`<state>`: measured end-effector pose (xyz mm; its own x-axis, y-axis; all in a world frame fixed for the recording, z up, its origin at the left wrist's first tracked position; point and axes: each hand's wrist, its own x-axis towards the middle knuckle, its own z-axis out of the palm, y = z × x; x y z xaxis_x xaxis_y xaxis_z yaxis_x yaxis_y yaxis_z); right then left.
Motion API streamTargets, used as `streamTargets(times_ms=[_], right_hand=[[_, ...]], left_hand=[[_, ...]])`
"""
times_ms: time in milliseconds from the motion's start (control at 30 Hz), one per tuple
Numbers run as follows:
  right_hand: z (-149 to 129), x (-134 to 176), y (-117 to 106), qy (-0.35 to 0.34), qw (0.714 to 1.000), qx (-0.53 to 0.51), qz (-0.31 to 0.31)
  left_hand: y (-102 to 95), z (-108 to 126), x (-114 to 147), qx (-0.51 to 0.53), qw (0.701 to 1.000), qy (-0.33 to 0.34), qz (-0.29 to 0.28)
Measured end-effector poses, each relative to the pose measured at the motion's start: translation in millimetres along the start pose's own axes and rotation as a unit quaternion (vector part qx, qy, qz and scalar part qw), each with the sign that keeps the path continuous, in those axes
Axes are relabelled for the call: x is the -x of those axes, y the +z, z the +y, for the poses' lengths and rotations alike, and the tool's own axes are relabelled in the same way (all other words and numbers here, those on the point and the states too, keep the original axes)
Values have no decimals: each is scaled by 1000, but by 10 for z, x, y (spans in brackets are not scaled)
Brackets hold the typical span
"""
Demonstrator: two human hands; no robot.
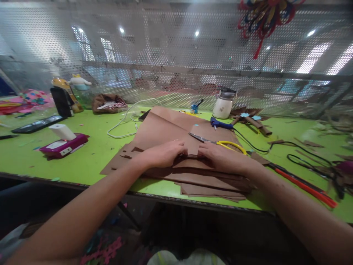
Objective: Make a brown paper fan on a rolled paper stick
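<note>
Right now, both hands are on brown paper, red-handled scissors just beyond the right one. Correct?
No: the scissors are yellow-handled, not red; the head view shows it. The left hand and right hand are on brown paper, scissors just beyond the right.

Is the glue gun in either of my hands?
No, the glue gun lies beyond the left hand and right hand, which both touch the paper.
</note>
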<state>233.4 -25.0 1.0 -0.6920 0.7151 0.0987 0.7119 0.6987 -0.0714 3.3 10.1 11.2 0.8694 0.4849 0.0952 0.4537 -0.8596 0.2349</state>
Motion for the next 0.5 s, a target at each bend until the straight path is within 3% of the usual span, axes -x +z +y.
streamTargets(times_ms=[300, 500], right_hand=[[42, 30, -89, 29, 998, -61, 19], [-35, -9, -20, 45, 999, -10, 25]], left_hand=[[3, -32, -31, -67, 998, 14, 16], [56, -7, -44, -127, 991, 15, 38]])
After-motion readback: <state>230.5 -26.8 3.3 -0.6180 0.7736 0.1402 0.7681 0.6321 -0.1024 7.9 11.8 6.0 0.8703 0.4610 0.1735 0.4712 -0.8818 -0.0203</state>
